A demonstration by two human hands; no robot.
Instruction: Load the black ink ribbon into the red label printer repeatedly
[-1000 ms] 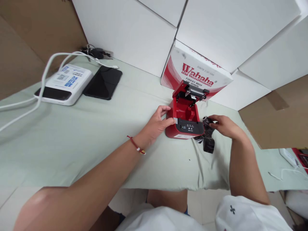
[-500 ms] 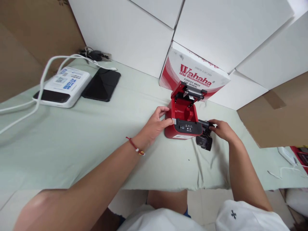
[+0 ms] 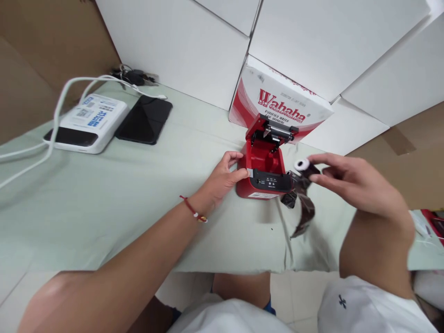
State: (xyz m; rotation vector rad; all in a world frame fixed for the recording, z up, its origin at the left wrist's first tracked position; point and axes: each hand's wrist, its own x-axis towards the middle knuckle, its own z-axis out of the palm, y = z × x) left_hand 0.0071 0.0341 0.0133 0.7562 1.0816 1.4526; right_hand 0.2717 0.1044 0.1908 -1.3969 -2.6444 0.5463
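A small red printer (image 3: pixel 264 173) with a black front panel stands on the pale green tablecloth, its lid flipped up and its red bay showing. My left hand (image 3: pixel 225 178) grips the printer's left side, thumb against the front corner. My right hand (image 3: pixel 357 185) is raised to the right of the printer and pinches a small roll (image 3: pixel 302 165) with a white core. A dark strip (image 3: pixel 301 210) trails down from the roll toward the cloth.
A red and white Wahaha carton (image 3: pixel 277 104) stands just behind the printer, among white boxes. A white device (image 3: pixel 86 122) with a white cable (image 3: pixel 58 111) and a black phone (image 3: pixel 144 119) lie at the far left. A brown cardboard box (image 3: pixel 412 157) stands at right.
My right hand has lifted the roll off the cloth beside the printer and moved it up and to the right, so the dark strip now hangs loose. The left hand has kept its hold.
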